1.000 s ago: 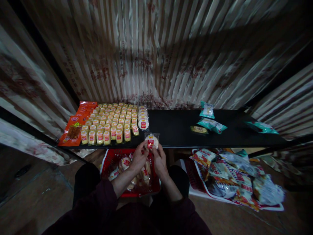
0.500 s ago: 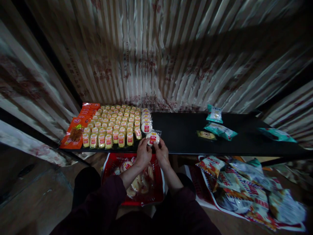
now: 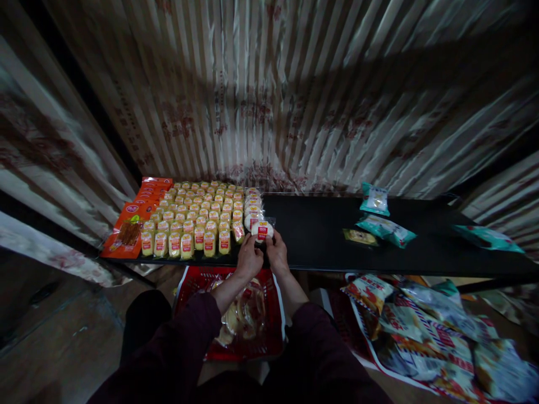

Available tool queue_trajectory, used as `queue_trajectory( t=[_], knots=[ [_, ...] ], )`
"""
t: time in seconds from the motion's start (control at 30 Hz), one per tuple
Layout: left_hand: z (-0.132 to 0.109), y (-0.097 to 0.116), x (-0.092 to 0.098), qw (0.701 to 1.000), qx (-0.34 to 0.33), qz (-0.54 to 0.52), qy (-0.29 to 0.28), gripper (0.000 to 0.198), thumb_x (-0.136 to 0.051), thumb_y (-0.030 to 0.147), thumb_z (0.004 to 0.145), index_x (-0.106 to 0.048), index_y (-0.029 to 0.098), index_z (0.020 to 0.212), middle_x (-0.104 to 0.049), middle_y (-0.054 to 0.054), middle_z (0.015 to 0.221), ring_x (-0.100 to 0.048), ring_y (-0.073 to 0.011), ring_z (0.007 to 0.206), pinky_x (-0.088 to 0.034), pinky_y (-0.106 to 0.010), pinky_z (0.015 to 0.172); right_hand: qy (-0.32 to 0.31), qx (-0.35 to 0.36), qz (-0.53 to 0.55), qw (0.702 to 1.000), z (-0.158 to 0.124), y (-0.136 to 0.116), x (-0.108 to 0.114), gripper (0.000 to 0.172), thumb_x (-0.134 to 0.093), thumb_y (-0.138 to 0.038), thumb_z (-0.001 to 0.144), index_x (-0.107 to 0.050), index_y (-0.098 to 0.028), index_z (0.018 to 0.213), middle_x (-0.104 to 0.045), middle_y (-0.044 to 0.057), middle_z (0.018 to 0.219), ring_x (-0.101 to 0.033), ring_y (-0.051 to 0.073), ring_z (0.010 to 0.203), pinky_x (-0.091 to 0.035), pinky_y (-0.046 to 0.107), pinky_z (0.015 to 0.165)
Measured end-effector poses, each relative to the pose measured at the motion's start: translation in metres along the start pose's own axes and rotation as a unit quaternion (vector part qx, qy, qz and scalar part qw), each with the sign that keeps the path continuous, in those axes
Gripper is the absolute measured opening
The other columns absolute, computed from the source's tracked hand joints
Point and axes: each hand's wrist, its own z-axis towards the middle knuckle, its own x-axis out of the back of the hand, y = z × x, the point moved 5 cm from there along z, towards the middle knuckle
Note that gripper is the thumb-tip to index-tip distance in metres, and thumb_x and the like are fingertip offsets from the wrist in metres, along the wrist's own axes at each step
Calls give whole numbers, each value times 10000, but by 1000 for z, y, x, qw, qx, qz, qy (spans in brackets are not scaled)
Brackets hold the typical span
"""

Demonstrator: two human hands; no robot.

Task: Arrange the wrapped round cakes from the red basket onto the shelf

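Between the fingers of my left hand and my right hand is a round white packaged cake with a red label. Both hands grip its lower edge, left and right. It sits tilted at the front of a column of similar white packaged cakes on the black shelf. Left of that column stand several rows of small yellow packaged cakes. Below my hands, a red basket holds more wrapped round cakes, partly hidden by my left forearm.
Orange snack packets overlap at the shelf's left end. Teal packets and a small yellow packet lie on the right side. A second basket at lower right is heaped with snack bags. Pleated curtain hangs behind.
Both hands have pushed the white cake slightly farther back, closer against the column of white cakes. The view has shifted a little.
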Motion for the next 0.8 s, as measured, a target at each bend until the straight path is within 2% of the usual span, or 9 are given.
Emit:
queue_trajectory(
  t=[0.23, 0.47, 0.63, 0.7, 0.8],
  knots=[
    [3, -4, 5, 1000, 23, 16, -11, 512, -491, 22, 747, -510, 29, 1259, -489, -197, 1360, -443, -230, 1291, -325, -326, 1108, -9, 47, -81, 996, 5, -6, -7, 451, -413, -322, 828, -583, -111, 1189, -640, 153, 1150, -585, 242, 1049, -429, 392, 958],
    [-2, -7, 7, 999, 28, 15, -14, 529, -488, 34, 737, -490, 73, 1265, -511, -172, 1333, -480, -225, 1252, -354, -324, 1081, -20, 56, -90, 994, 5, -4, -15, 406, -426, -314, 830, -597, -135, 1152, -659, 125, 1088, -598, 226, 983, -453, 371, 916],
    [-1, -12, 4, 1000, 17, -12, -17, 554, -495, 31, 714, -504, 157, 1254, -537, -107, 1310, -490, -201, 1237, -376, -310, 1066, -15, 59, -157, 986, -1, -6, -16, 413, -417, -312, 843, -598, -112, 1156, -626, 146, 1051, -579, 237, 966, -452, 367, 896],
    [0, -16, 0, 1000, 12, -20, -16, 563, -497, 30, 709, -505, 160, 1257, -531, -112, 1318, -468, -218, 1261, -378, -336, 1072, -17, 72, -193, 979, -4, -10, -16, 416, -407, -319, 858, -597, -104, 1159, -607, 156, 1041, -570, 240, 964, -453, 353, 878],
    [2, -20, -6, 1000, 9, -16, -16, 560, -491, 42, 717, -495, 121, 1272, -481, -156, 1362, -406, -258, 1314, -387, -381, 1071, -18, 100, -234, 967, -8, -15, -16, 378, -430, -309, 860, -596, -159, 1165, -591, 130, 1037, -545, 240, 982, -443, 344, 873]
  ],
)
